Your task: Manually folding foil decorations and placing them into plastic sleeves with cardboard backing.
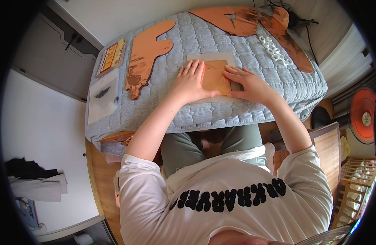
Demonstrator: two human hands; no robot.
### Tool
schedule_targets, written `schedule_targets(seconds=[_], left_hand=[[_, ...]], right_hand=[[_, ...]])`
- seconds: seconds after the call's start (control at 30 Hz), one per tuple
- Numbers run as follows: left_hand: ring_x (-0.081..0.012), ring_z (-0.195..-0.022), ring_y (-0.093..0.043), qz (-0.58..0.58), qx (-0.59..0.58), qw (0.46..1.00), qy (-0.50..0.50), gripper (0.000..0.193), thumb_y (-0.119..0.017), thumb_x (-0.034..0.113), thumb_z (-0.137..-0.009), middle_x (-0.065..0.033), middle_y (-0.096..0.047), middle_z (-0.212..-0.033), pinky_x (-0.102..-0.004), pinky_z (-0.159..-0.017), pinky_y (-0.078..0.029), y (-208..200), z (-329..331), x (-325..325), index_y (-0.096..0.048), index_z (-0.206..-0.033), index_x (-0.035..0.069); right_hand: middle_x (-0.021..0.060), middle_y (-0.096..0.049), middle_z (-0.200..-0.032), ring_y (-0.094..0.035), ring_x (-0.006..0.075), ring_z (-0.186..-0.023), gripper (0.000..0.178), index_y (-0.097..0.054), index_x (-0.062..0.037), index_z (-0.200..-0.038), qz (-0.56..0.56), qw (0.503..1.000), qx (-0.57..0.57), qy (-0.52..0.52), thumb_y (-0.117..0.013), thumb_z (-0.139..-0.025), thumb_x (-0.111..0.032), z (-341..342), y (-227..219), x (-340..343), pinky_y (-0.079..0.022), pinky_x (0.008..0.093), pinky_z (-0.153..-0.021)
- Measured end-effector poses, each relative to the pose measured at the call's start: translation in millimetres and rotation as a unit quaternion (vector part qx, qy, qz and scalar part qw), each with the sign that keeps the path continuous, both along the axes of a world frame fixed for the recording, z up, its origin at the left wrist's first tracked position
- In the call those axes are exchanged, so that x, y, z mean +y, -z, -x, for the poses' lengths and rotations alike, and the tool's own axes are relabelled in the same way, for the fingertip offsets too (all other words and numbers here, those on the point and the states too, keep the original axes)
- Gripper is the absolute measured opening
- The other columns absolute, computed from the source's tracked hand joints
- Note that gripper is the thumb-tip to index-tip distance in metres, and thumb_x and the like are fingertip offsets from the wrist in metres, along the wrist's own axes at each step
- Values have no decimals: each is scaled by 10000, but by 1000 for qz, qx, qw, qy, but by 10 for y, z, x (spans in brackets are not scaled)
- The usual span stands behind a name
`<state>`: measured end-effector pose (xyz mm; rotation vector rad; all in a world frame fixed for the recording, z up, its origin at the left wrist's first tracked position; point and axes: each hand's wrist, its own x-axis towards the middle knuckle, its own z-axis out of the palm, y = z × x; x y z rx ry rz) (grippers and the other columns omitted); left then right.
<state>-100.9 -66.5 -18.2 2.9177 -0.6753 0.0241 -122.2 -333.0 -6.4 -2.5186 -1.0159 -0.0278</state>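
A thin orange-tan sheet (217,75) lies flat on a larger pale grey board (192,57) on the quilted mattress (212,36). My left hand (191,85) rests flat on the sheet's left side, fingers pointing away from me and thumb stretched along the near edge. On the right side, my right hand (252,84) touches the sheet's edge with its fingers extended and thumb apart. Neither hand grips anything. Faint lines mark the sheet's far part; the hands cover its sides.
A shiny copper-coloured flat shape (145,51) lies left, another copper-coloured piece (241,20) at the far side. White rings (273,51) cluster right. A box (111,58) and clear bag (103,98) lie far left. A black cable (309,41) hangs at the far-right corner.
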Motion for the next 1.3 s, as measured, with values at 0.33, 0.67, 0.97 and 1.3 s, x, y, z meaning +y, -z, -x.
schedule_targets(seconds=[0.33, 0.67, 0.97, 1.3], left_hand=[[-331, -1566, -141, 6, -9, 1000, -4, 1268, -697, 772, -731, -199, -194, -1675, -494, -1265, -138, 53, 23, 21, -196, -1604, 0], [-369, -1565, -123, 84, 13, 996, 28, 1054, -440, 757, -940, -216, -160, -1681, -504, -1263, -122, 89, -34, 81, -171, -1606, -14], [-349, -1563, -157, 54, 11, 998, -1, 753, -334, 547, -1061, -167, -200, -1684, -512, -1258, -150, 140, -46, 72, -234, -1605, 34], [-373, -1552, -183, 74, -15, 997, -5, 659, -323, 432, -1072, -175, -241, -1669, -536, -1247, -185, 129, -30, 58, -276, -1586, 23]], right_hand=[[262, -520, -1465, -456, 405, -1406, 536, -501, 18, -1425, -50, 970, -127, 202, -581, -997, -293, 379, 254, 499, -329, 544, -1177], [250, -536, -1451, -452, 411, -1406, 478, -515, 48, -1395, -44, 977, -101, 181, -549, -1014, -237, 266, 298, 596, -354, 513, -1173], [255, -539, -1440, -476, 405, -1381, 382, -575, 40, -1325, -169, 970, -56, 167, -500, -1024, -183, 225, 271, 890, -368, 527, -1160], [214, -601, -1394, -509, 413, -1356, 351, -618, 8, -1280, -105, 977, -102, 154, -502, -1035, -215, 250, 276, 840, -380, 555, -1141]])
